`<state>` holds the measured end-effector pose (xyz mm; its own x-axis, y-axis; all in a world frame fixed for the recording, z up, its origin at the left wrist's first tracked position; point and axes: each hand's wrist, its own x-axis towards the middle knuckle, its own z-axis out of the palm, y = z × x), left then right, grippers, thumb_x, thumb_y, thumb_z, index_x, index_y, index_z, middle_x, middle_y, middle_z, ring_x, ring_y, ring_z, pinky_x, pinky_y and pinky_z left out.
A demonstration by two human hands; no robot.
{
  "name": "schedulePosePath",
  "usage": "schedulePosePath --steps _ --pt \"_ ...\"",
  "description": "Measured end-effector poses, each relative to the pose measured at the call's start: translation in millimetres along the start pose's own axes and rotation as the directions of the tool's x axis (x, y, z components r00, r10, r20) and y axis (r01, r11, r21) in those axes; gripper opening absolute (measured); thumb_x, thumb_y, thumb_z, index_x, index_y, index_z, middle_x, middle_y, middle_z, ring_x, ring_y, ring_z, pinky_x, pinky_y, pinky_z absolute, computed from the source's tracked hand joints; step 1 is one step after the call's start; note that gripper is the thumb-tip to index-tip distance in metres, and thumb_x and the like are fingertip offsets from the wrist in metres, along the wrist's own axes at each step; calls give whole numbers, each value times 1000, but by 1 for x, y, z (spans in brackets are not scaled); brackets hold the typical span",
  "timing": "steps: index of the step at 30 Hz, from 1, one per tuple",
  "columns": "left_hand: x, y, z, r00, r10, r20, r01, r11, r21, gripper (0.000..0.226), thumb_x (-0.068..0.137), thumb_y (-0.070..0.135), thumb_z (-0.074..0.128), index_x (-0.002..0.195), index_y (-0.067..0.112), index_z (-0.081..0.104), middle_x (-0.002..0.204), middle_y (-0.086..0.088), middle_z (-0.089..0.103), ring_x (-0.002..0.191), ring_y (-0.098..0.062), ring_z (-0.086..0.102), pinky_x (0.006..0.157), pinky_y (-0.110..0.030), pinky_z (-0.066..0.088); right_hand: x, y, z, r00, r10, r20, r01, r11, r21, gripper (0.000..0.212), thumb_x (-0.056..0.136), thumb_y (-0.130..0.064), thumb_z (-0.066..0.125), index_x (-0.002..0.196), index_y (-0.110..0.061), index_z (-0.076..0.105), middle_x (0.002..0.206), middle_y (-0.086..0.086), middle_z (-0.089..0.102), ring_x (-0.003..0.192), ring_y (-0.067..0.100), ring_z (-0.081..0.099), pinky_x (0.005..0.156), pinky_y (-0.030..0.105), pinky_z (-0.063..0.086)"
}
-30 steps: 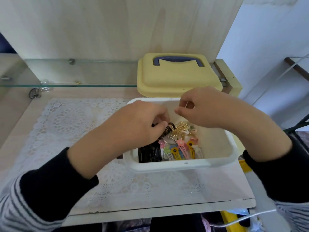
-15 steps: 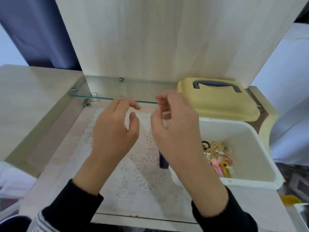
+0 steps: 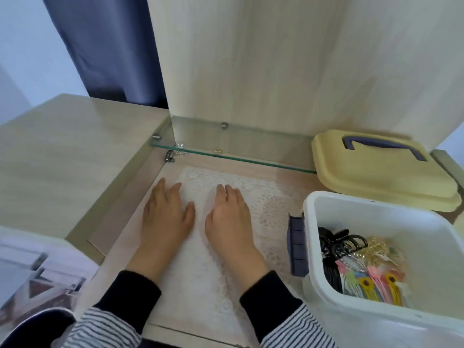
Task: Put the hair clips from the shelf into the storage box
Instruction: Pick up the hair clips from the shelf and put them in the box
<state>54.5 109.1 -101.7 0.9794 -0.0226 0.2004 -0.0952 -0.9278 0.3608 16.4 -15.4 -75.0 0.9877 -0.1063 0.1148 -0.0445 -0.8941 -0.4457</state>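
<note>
Head view: left hand and right hand have quit the storage box and lie flat, empty, left of it. The hair clips sit inside, so the task is likely finished.

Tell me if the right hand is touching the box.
Apart. The head view shows the right hand flat on the lace mat, with a strip of bare mat between it and the box.

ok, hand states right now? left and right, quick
Left hand: open, palm down, holding nothing.
Right hand: open, flat on the lace mat, holding nothing.
</note>
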Motion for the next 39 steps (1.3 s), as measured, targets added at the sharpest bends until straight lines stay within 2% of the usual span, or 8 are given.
schedulePosePath --steps 7,12,16,23,28,32,35,39 --pt "39 1 1 1000 -23 -18 23 999 -27 60 91 34 53 142 8 35 151 -22 23 129 -40 39 100 -44 39 48 4 20 998 54 -34 -55 998 -25 58 95 -21 39 148 -6 21 155 14 21 144 30 13 118 40 10" --pt "64 6 4 996 -61 -59 57 996 -70 65 85 27 57 141 3 35 136 -24 40 115 -41 47 94 -43 43 79 4 28 993 62 -100 -62 998 4 59 92 -20 45 146 -8 27 152 15 28 141 32 21 118 39 15" --pt "78 7 14 989 -95 -111 88 994 -65 67 78 30 55 137 0 40 126 -26 47 107 -42 49 93 -44 42 100 -2 35 979 89 -181 -91 996 -5 63 85 -22 50 145 -16 32 148 12 35 129 31 35 104 40 26" --pt "89 9 24 973 -146 -181 138 989 -57 60 75 38 50 121 -1 53 112 -25 51 100 -41 48 85 -44 40 130 2 41 951 122 -283 -138 990 -36 59 79 -25 51 137 -31 43 128 7 47 105 29 40 77 35 27" --pt "93 6 28 971 -138 -195 128 990 -65 62 77 39 49 127 2 52 121 -20 54 108 -39 45 90 -44 39 139 8 41 951 128 -283 -144 989 -36 44 78 -24 52 121 -21 54 115 7 51 98 29 41 72 32 22" --pt "94 3 27 967 -113 -229 92 991 -97 51 79 36 49 116 1 58 111 -19 58 102 -38 49 89 -42 39 140 12 42 944 100 -314 -119 992 -44 32 77 -23 55 109 -17 58 106 5 55 92 27 43 69 30 26" --pt "95 0 25 953 -101 -284 39 976 -215 39 80 26 55 107 -1 60 104 -20 59 96 -38 53 86 -43 45 142 14 45 926 79 -369 -90 996 -12 20 76 -21 59 94 -14 58 95 4 59 85 27 46 65 31 29" --pt "97 0 23 942 -95 -322 -28 933 -358 30 83 16 64 109 1 61 104 -14 59 97 -29 56 86 -39 48 144 19 47 914 48 -403 -51 999 5 10 77 -16 61 87 -14 58 89 3 61 82 26 48 63 32 34"
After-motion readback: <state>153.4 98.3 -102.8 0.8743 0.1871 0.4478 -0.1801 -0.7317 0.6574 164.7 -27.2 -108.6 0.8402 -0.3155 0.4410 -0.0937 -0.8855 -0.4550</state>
